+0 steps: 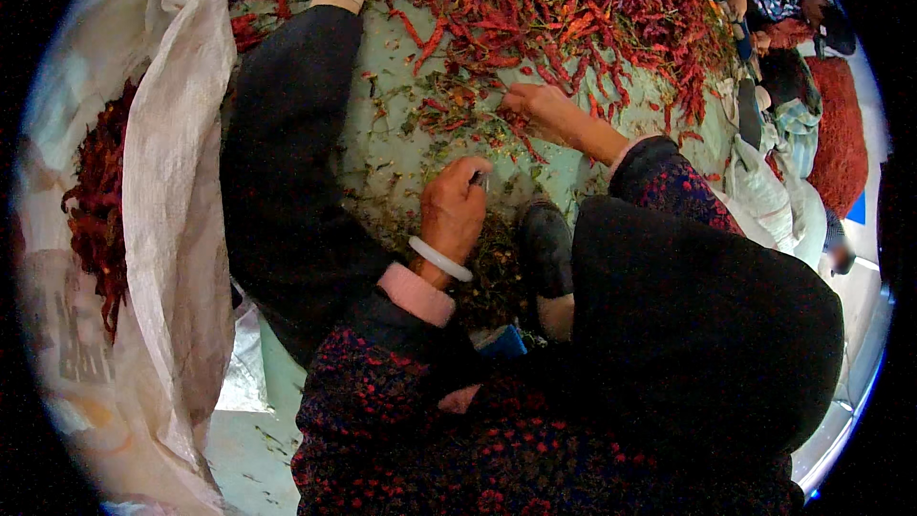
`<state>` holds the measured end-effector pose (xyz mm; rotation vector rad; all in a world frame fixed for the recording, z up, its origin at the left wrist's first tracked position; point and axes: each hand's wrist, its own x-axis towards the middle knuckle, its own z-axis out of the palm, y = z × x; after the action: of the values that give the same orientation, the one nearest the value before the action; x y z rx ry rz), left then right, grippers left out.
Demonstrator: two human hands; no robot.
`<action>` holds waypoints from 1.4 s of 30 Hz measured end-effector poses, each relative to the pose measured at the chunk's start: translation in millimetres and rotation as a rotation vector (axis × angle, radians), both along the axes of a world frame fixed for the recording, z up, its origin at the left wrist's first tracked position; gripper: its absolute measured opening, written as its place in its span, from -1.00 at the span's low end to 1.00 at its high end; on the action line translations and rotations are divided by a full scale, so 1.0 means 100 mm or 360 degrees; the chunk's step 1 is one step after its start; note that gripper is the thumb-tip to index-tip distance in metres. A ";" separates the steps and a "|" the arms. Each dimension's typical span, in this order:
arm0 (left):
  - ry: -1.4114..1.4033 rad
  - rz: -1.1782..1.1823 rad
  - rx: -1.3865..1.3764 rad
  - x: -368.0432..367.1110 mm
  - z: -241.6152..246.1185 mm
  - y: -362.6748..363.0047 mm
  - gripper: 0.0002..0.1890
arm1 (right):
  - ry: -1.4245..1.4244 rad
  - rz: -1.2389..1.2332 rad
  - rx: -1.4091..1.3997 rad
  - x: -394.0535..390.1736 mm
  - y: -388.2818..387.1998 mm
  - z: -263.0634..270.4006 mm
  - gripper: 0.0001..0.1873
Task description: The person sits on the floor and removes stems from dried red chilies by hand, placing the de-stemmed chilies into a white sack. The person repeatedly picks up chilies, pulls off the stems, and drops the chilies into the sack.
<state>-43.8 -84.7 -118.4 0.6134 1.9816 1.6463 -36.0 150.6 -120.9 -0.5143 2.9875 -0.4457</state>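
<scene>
My right hand (539,109) reaches down to a small scatter of red chili bits and stems (453,115). Its fingertips are bent in against the scatter, and whether they pinch a piece is hidden. Nearer to me, my left hand (453,204) is curled, with a white bangle (440,259) at the wrist. Something small and dark shows by its thumb, too unclear to name. Beyond both hands spreads a large heap of dried red chilies (573,0), stems still on many of them. Leaf and stem debris (494,258) lies on the floor below my left hand.
At the left stands an open white woven sack (179,215) with dried chilies (104,208) inside. My dark shoe (546,247) rests beside the debris. Other people sit at the upper right, near white sacks (763,190) and a full red sack (838,132).
</scene>
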 end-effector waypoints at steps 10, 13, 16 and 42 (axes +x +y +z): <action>0.1339 0.0007 -0.0161 -0.13 0.25 0.01 -0.69 | -0.0416 -0.0317 -0.0490 0.25 -0.55 0.62 -0.79; 0.1465 -0.0064 -0.0328 -0.08 0.23 0.01 -0.64 | -0.0600 -0.0396 -0.0565 0.35 -0.64 0.60 -0.80; 0.1661 -0.0147 -0.0304 -0.09 0.21 0.01 -0.70 | -0.0793 -0.0554 -0.0697 0.41 -0.65 0.67 -0.81; 0.1103 -0.0154 -0.0276 0.12 -0.15 0.02 -0.91 | -0.1196 -0.1440 -0.1290 0.47 -0.88 0.56 -0.79</action>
<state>-32.0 -82.9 -133.0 1.3203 2.4731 1.2790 11.3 62.5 -65.2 0.8560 2.0187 -1.4918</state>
